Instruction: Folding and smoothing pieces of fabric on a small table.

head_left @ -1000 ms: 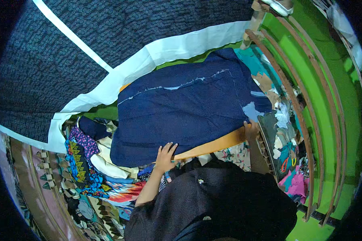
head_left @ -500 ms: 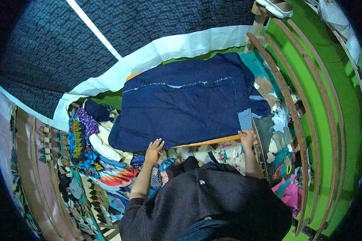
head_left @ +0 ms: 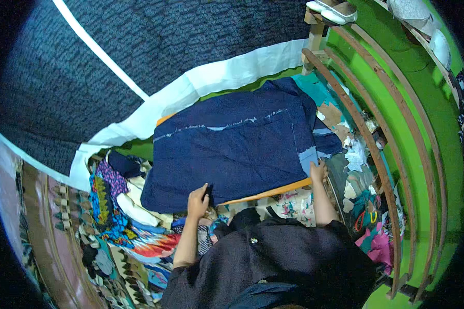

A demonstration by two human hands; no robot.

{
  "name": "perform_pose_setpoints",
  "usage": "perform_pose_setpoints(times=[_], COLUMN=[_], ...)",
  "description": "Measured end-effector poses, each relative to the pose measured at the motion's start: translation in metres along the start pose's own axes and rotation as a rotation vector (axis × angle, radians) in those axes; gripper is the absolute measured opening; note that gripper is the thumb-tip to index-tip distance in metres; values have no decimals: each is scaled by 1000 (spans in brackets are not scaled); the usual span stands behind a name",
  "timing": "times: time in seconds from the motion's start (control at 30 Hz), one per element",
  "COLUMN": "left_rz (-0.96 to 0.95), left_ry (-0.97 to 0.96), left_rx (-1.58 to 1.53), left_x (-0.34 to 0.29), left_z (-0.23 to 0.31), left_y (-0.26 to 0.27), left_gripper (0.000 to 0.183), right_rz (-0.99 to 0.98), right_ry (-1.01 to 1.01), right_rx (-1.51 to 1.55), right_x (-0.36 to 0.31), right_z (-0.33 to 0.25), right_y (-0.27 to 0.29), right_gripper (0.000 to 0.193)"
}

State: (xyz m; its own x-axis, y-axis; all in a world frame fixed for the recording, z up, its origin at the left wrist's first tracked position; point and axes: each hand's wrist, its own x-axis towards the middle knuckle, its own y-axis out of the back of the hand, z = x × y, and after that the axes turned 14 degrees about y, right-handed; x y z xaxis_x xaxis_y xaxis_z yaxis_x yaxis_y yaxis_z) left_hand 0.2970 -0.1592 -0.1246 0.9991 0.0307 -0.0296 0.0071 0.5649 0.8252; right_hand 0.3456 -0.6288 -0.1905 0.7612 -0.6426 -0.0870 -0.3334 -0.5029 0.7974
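A large dark navy cloth (head_left: pixel 227 154) lies spread before me, with a pale frayed seam line across its upper part and a lighter blue patch (head_left: pixel 308 157) at its right side. Along its front edge an orange strip (head_left: pixel 268 190) shows from beneath. My left hand (head_left: pixel 197 202) rests at the cloth's front edge, left of the orange strip, its index finger and thumb stretched apart. At the front right corner, my right hand (head_left: pixel 319 172) has its fingers closed on the cloth's edge beside the light blue patch.
Patterned and colourful cloths (head_left: pixel 113 201) pile up at the left. Scraps (head_left: pixel 355 154) and scissors with red and yellow handles (head_left: pixel 366 219) lie at the right, beside a curved-looking wooden rack (head_left: pixel 386 103). White shoes (head_left: pixel 332 14) sit at its top. A dark patterned curtain (head_left: pixel 201 36) with white border hangs behind.
My right hand has moved up along the cloth's right edge to the light blue patch. My left hand's fingers have spread and shifted. The whole view has tilted slightly.
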Motion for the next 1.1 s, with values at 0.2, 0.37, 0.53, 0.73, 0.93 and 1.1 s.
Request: perform_pose_setpoints(times=[0.2, 0.37, 0.53, 0.73, 0.93, 1.1], left_rz=[10, -36, -79, 14, 251, -223], left_ry=[-170, -301, -440, -654, -397, 53], left_rx=[-20, -21, -120, -168, 159, 555], left_x=[73, 153, 230, 331, 395, 406], left_z=[13, 44, 123, 260, 387, 408], left_y=[-11, -25, -48, -104, -182, -210], left_gripper=[31, 23, 18, 17, 48, 66], right_rz=[154, 18, -17, -182, -446, -501], right_ry=[82, 125, 236, 505, 638, 852], right_rx=[-11, -75, -49, -288, -279, -278], right_x=[33, 56, 62, 35, 51, 66], right_z=[-26, -74, -86, -73, -56, -33], right_y=[-9, -12, -17, -24, 2, 16], right_gripper=[51, 47, 58, 63, 59, 57])
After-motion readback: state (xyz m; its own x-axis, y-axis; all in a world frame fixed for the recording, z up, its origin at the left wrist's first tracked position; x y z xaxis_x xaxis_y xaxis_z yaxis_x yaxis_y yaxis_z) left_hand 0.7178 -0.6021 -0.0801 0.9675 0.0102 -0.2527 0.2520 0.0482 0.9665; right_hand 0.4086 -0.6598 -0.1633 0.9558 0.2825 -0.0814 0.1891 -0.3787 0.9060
